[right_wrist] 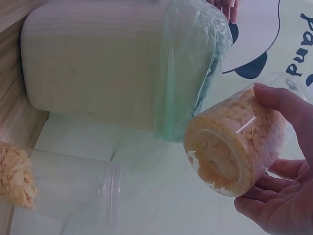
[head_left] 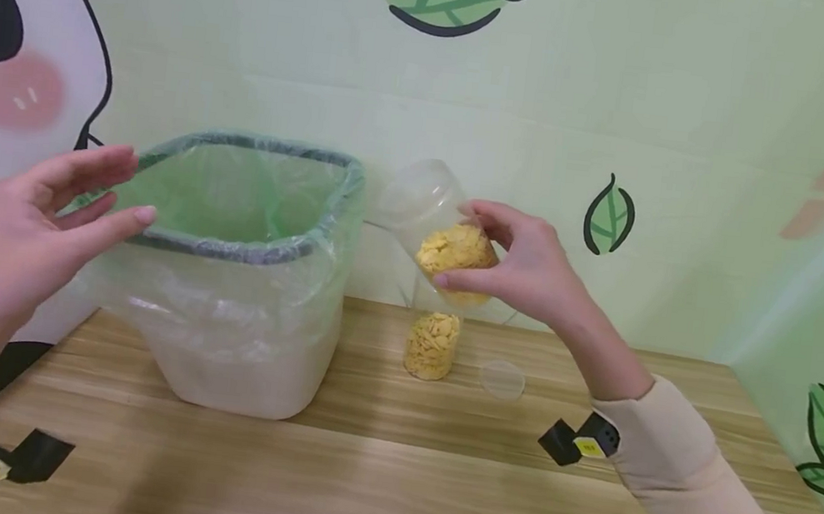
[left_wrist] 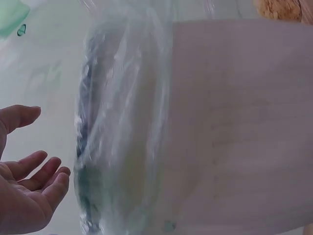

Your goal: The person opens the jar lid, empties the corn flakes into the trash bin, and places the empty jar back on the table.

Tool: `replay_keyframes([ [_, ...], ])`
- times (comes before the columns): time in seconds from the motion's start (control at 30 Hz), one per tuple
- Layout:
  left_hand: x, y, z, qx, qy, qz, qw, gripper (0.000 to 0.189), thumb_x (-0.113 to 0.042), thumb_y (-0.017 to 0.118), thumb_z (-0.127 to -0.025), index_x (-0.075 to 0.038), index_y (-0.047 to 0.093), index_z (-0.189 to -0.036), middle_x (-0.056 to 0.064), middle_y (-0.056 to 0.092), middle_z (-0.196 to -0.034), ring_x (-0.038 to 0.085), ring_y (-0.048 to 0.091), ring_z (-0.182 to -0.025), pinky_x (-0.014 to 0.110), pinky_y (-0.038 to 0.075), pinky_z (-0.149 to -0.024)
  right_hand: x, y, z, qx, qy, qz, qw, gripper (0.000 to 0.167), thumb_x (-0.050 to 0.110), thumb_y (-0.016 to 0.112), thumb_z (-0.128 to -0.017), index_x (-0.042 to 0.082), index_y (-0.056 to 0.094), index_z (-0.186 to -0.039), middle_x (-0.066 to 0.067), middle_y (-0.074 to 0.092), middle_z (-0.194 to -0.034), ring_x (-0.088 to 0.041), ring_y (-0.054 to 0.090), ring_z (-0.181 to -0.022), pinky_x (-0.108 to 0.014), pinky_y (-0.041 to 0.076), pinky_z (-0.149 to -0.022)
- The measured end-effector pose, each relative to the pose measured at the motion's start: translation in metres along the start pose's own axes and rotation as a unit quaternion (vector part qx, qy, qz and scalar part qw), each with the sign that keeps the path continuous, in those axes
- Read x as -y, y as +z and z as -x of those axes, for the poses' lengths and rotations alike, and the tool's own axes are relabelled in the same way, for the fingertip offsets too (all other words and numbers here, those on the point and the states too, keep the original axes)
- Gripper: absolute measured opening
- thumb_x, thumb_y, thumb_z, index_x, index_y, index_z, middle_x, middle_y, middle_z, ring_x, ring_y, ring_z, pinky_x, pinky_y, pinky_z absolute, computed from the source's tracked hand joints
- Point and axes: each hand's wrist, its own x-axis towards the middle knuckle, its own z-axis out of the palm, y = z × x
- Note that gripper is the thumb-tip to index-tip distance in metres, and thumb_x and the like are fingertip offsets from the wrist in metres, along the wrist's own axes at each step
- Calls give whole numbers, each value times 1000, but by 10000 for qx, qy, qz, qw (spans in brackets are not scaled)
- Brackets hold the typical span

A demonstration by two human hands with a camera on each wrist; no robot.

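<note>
My right hand (head_left: 532,261) grips a clear plastic jar (head_left: 429,196) partly filled with yellow flakes (head_left: 458,249). In the head view the jar tilts, its mouth toward the upper left. Below it a second clear jar (right_wrist: 73,178) stands upright on the table, flakes (head_left: 431,347) in its lower part. My left hand (head_left: 47,210) is raised at the left rim of a white bin (head_left: 242,365), fingers apart and holding nothing. A translucent green bag (head_left: 238,188) lines the bin and folds over its rim. In the left wrist view the left hand (left_wrist: 34,186) is beside the bag's folded edge.
A round clear lid (head_left: 502,380) lies on the wooden table (head_left: 387,489), right of the standing jar. Behind the table hangs a pale green backdrop (head_left: 699,111) with leaves and a panda printed on it. The bin takes up the table's left side.
</note>
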Motion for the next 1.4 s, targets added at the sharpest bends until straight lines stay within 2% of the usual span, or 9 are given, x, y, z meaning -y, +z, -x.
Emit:
replay_keyframes([
  [0.17,10,-12,-4,-458,-231,-120,9986,52,-13,62,-86,-15,45,-134,-9,49,-126,1,43,-114,6,35,-90,4,3,-4,34,-84,-21,10000,67,16,82,-64,6,53,-123,-5,59,-113,-17,55,-106,-32,49,-82],
  [0.33,24,-20,-8,-698,-417,-324,9962,51,-19,59,-89,-18,42,-136,-11,48,-127,2,39,-116,5,31,-93,6,6,-10,104,-88,59,9999,67,17,82,-64,5,53,-123,-6,60,-111,-18,55,-104,-33,49,-81],
  [0.43,30,-23,-10,-738,-561,-374,9950,51,-20,58,-89,-18,40,-138,-13,47,-127,1,37,-117,8,26,-99,8,8,-13,156,-32,138,9998,69,18,83,-64,5,51,-125,-7,59,-112,-19,54,-105,-33,49,-81],
  [0.63,44,-28,-16,-762,-854,-586,9917,54,-26,56,-90,-16,37,-140,-11,44,-132,1,35,-119,27,18,-110,14,10,-17,216,13,342,9992,73,20,83,-65,6,49,-128,-6,57,-113,-20,53,-107,-33,49,-82],
  [0.8,56,-30,-19,-561,-1138,-863,9882,59,-34,54,-90,-12,34,-141,-13,43,-126,-1,36,-115,29,22,-109,18,12,-21,209,32,511,9985,75,22,82,-64,7,48,-129,-6,57,-113,-18,53,-106,-31,50,-79],
  [1.03,68,-33,-19,-281,-1401,-751,9869,60,-41,51,-90,-15,35,-141,-8,43,-129,-3,39,-105,36,19,-110,21,15,-27,250,28,577,9980,76,22,82,-64,7,48,-130,-6,58,-113,-18,53,-106,-30,51,-77],
  [1.2,78,-39,-21,71,-1529,-631,9862,62,-45,53,-87,-17,36,-141,-18,44,-108,-4,42,-89,43,21,-107,24,17,-31,252,7,746,9969,75,23,82,-65,7,49,-129,-6,58,-114,-18,53,-106,-30,51,-77],
  [1.27,82,-41,-23,221,-1567,-541,9859,62,-45,54,-86,-18,37,-140,-21,42,-101,-7,45,-84,39,25,-105,27,18,-34,261,-44,902,9956,74,24,81,-65,6,49,-129,-7,58,-115,-19,53,-106,-31,50,-79],
  [1.4,88,-45,-26,360,-1709,-277,9842,62,-44,56,-85,-21,37,-140,-20,43,-103,-10,49,-82,26,35,-97,31,21,-41,300,-185,1223,9919,75,27,81,-65,5,48,-129,-9,58,-117,-19,52,-106,-31,48,-83],
])
